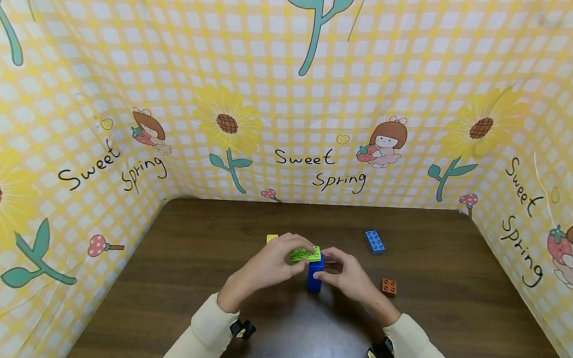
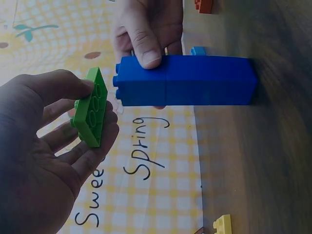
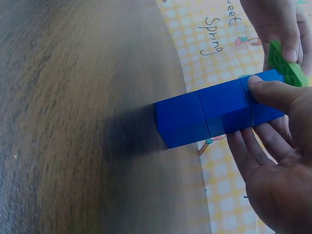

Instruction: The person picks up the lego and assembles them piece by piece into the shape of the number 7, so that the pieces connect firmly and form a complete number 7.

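Note:
A tower of dark blue toy bricks (image 1: 314, 277) stands upright on the table, with studs on its top in the left wrist view. My right hand (image 1: 350, 275) grips it near the upper end, thumb on the near face and fingers behind. Between thumb and fingers, my left hand (image 1: 274, 259) pinches a flat bright green brick (image 2: 92, 108). That green brick is tilted beside the tower's studded top, and a small gap separates the two in the left wrist view. In the right wrist view, several stacked sections of the blue tower (image 3: 224, 107) show.
On the brown wooden table (image 1: 171, 292) lie a lighter blue brick (image 1: 374, 241) at the back right, an orange-brown brick (image 1: 389, 287) beyond the right hand, and a partly hidden yellow brick (image 1: 272, 238) behind the left. Yellow checked cloth (image 1: 270, 118) walls the back and sides.

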Demonstrator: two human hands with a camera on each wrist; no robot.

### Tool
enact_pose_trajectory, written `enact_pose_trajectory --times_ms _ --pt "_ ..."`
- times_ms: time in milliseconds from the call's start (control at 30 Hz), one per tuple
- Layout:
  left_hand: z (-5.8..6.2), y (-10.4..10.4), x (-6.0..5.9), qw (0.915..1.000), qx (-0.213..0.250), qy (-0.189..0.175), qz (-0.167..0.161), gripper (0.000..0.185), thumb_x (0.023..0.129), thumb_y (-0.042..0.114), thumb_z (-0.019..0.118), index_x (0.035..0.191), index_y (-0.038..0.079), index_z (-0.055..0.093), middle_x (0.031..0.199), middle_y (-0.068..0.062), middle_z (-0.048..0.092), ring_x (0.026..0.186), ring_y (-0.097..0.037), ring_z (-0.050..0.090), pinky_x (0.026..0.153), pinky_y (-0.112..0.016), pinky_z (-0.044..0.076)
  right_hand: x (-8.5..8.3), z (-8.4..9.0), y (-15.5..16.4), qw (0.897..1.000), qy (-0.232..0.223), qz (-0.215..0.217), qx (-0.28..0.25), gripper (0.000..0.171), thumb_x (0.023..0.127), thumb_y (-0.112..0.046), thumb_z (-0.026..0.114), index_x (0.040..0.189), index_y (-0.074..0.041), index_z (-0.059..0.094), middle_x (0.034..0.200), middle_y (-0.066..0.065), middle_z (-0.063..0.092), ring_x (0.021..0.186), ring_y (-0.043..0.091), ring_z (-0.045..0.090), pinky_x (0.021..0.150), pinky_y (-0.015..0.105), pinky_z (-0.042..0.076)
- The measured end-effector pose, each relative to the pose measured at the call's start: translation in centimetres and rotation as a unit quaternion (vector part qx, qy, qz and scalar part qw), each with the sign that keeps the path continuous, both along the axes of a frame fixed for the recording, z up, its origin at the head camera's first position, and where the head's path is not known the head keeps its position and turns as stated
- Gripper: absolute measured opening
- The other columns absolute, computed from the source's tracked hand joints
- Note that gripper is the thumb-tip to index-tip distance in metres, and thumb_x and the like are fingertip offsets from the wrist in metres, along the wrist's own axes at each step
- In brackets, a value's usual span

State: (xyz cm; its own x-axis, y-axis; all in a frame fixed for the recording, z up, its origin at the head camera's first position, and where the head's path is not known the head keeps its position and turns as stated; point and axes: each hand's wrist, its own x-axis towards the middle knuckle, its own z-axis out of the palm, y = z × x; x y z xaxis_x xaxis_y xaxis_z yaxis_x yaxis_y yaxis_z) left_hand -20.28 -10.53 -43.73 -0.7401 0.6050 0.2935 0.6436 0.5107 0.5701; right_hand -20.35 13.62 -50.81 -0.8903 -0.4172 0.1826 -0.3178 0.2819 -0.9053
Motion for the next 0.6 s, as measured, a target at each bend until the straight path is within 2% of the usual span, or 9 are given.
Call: enact_pose_trajectory --times_ms 367,600 --pt "-0.65 0.46 -0.23 0.9997 -0.019 0.001 -0.016 0.025 0.098 0.012 0.077 0.123 0.012 0.078 0.131 -0.004 0.074 0.123 -0.022 0.066 0.099 -0.04 0.06 0.11 0.04 0.0 1.0 -0.012 -0.005 -0.001 0.04 0.097 -0.016 0.081 0.132 -0.005 0.066 0.13 0.014 0.072 0.122 0.034 0.07 0.105 0.045 0.058" --pt "-0.76 0.75 -0.34 0.9995 -0.024 0.007 -0.021 0.023 0.098 0.011 0.078 0.121 0.012 0.079 0.129 -0.005 0.075 0.123 -0.023 0.068 0.1 -0.04 0.06 0.26 0.14 -0.12 1.0 -0.015 -0.009 0.004 0.04 0.096 -0.016 0.081 0.132 -0.009 0.067 0.131 0.012 0.073 0.123 0.033 0.069 0.107 0.05 0.056"
